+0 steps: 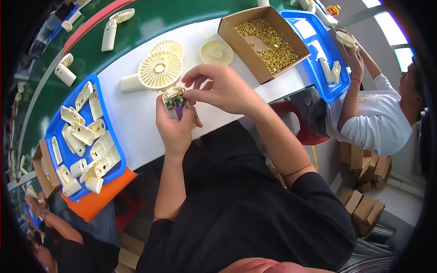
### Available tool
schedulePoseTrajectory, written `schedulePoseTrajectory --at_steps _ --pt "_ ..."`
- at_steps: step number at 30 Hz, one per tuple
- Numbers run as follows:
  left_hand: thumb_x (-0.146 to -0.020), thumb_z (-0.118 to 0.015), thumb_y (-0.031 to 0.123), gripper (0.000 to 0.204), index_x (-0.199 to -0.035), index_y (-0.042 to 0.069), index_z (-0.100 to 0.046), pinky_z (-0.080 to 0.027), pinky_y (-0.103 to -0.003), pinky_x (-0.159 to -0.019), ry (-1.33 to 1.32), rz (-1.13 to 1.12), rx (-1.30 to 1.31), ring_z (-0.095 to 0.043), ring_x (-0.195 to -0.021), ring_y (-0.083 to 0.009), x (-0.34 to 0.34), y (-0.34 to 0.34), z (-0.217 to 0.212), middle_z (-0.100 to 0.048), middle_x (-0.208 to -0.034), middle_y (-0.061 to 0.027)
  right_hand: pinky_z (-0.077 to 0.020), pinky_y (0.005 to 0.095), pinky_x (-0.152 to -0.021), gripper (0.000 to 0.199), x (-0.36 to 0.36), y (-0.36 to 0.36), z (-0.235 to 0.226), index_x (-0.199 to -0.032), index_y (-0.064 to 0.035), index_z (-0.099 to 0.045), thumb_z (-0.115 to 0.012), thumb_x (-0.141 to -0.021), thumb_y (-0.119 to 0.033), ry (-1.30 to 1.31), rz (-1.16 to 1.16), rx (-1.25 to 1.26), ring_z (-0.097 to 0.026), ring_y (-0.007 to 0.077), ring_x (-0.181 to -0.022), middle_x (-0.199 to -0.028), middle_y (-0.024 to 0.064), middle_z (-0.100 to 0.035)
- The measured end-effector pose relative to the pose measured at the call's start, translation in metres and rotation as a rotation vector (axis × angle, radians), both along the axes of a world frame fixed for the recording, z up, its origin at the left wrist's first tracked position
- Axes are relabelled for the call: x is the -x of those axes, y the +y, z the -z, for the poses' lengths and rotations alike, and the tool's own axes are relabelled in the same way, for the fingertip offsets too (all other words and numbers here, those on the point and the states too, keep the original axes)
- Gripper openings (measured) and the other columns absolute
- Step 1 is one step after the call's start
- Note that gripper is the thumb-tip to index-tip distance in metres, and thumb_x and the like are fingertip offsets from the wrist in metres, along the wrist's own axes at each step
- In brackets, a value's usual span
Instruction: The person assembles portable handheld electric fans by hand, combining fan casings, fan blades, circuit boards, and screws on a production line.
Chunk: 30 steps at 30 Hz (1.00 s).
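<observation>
My left hand (175,129) is closed around the open handle of a cream handheld fan. A green circuit board (175,101) and a purple battery (178,112) show inside the handle. The slotted round fan head (160,69) rises above it, away from me. From the right, my right hand (223,88) reaches to the neck of the fan, with thumb and fingertips drawn together beside the circuit board. Whatever is between those fingertips is too small to make out. Behind the fan head lie another slotted round cover (170,47) and a cream handle (132,84).
A blue tray (119,164) of cream shell parts stands at left, a cardboard box (290,70) of small gold metal pieces at right. A round fan cover (216,53) lies on the white table (132,123). Beyond are a green conveyor (150,20), another blue tray (334,96) and co-workers.
</observation>
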<state>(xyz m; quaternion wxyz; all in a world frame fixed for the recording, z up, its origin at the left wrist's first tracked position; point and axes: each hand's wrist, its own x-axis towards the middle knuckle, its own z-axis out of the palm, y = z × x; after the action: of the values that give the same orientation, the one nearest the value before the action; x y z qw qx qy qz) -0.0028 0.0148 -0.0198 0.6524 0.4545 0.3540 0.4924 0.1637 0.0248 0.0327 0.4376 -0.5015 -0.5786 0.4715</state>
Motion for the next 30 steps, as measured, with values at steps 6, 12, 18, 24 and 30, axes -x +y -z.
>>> schedulePoseTrajectory --at_steps 6,12,18,24,30 --pt "-0.093 -0.055 -0.004 0.029 -0.120 -0.002 -0.044 -0.056 -0.030 -0.055 -0.048 -0.002 0.023 -0.060 -0.065 -0.0129 0.004 0.001 0.003 -0.061 -0.098 -0.0118 -0.0580 0.0356 -0.078 0.019 -0.128 0.029 -0.024 -0.100 -0.0004 -0.075 -0.074 -0.084 -0.011 -0.787 0.546 -0.218 -0.073 0.0255 -0.083 -0.088 0.0141 -0.075" --pt "-0.093 -0.055 -0.004 0.027 -0.118 -0.002 -0.044 -0.056 -0.030 -0.054 -0.059 0.044 0.006 -0.060 -0.064 -0.0128 0.007 0.004 0.005 -0.061 -0.098 -0.0123 -0.0582 0.0377 -0.080 0.015 -0.166 0.057 0.001 -0.096 0.0011 -0.076 -0.073 -0.083 -0.007 -1.110 0.216 0.023 -0.073 0.0300 -0.084 -0.091 0.0173 -0.075" --pt "-0.092 -0.056 -0.003 0.026 -0.116 -0.002 -0.046 -0.055 -0.028 -0.053 -0.049 -0.003 0.024 -0.060 -0.063 -0.0113 0.007 0.001 0.005 -0.062 -0.097 -0.0112 -0.0577 0.0388 -0.079 0.015 -0.164 0.062 0.005 -0.095 0.0033 -0.075 -0.072 -0.083 -0.006 -1.169 0.089 0.009 -0.072 0.0310 -0.081 -0.090 0.0186 -0.074" --pt "-0.091 -0.057 -0.002 0.026 -0.116 -0.003 -0.049 -0.055 -0.029 -0.052 0.020 0.099 0.051 -0.059 -0.063 -0.0109 0.011 0.001 -0.001 -0.063 -0.094 -0.0109 -0.0574 0.0410 -0.073 0.017 -0.162 0.065 -0.016 -0.098 0.0003 -0.077 -0.072 -0.085 -0.009 -1.157 0.042 -0.263 -0.071 0.0347 -0.075 -0.087 0.0181 -0.074" --pt "-0.086 -0.064 0.003 0.029 -0.113 -0.006 -0.059 -0.053 -0.026 -0.049 0.044 0.183 0.146 -0.061 -0.059 -0.0092 0.016 0.001 -0.013 -0.069 -0.090 -0.0099 -0.0527 0.0220 -0.055 0.016 -0.086 0.049 -0.074 -0.107 -0.0003 -0.076 -0.070 -0.095 -0.008 -0.590 0.155 -0.119 -0.066 0.0067 -0.070 -0.086 0.0032 -0.073"
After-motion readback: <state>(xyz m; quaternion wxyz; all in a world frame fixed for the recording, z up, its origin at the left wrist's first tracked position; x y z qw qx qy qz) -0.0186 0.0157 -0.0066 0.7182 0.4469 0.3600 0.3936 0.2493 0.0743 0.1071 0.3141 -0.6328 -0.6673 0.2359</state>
